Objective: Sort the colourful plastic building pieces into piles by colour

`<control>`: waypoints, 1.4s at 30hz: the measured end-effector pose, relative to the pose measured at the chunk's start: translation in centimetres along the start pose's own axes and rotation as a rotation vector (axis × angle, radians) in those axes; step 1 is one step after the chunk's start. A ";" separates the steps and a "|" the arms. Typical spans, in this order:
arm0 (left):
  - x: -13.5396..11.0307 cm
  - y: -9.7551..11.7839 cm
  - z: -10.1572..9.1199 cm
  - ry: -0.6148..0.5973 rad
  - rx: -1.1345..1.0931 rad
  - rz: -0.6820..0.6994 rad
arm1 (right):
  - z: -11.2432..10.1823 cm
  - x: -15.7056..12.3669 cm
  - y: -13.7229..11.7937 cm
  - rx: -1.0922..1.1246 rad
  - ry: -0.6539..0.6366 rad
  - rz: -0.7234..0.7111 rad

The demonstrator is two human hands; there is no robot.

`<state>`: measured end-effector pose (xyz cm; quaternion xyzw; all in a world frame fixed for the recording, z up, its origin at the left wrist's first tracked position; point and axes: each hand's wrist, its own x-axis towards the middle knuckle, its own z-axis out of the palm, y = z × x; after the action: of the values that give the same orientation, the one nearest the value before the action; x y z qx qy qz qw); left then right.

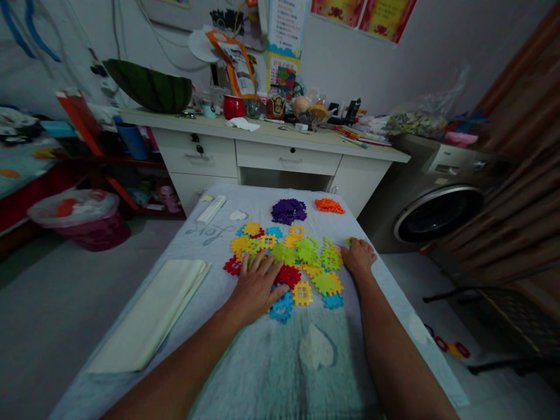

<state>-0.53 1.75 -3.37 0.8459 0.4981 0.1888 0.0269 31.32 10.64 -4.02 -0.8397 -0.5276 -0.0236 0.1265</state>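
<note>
A mixed pile of interlocking plastic building pieces [302, 293] in yellow, green, red and blue lies on the cloth-covered table. My left hand [258, 289] rests on the pile's left side with its fingers spread, touching green and red pieces. To the right of the pile, my right hand [359, 256] has its fingers curled, and a bit of a green building piece [349, 240] shows at its fingertips. The rest of that piece is hidden by the hand. Behind the mixed pile sit a heap of purple pieces [289, 211] and a smaller heap of orange pieces [329, 205].
A folded cream cloth [153, 315] and a white bar-shaped object [212, 210] lie on the table's left. Beyond stands a cluttered white desk [196, 157] with a cut watermelon [149, 87]. A washing machine [433, 198] is at right, a pink bin [87, 224] at left.
</note>
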 end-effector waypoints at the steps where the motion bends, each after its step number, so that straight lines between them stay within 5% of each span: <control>1: 0.1 0.0 0.0 0.016 0.006 -0.010 | 0.0 0.0 0.0 0.007 0.007 0.006; 13: 0.1 -1.4 -0.9 0.210 0.074 -0.207 | -0.4 0.8 1.0 0.255 0.212 -0.072; 16: 0.1 -2.3 -0.7 0.220 0.075 -0.281 | -1.5 -0.3 -0.5 0.563 0.233 -0.303; 19: 0.1 -3.1 -0.3 0.250 0.039 -0.322 | -2.8 -2.8 -3.2 0.767 0.070 -0.646; 25: -0.1 -3.6 0.5 0.256 0.004 -0.359 | -2.7 -7.7 -7.7 0.556 -0.126 -1.017; 29: -0.3 -3.5 0.9 0.155 -0.029 -0.341 | -1.8 -7.7 -7.8 0.336 -0.176 -1.009; 35: -0.2 -3.8 0.8 0.175 -0.115 -0.323 | -2.0 -6.5 -6.6 0.206 -0.008 -0.767; 42: 0.1 -4.6 0.5 0.285 -0.163 -0.346 | -2.8 -8.1 -7.7 0.267 -0.139 -0.971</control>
<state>-4.12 4.24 -4.90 0.7079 0.6175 0.3383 0.0566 21.16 6.03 -1.23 -0.4736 -0.8627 0.0442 0.1718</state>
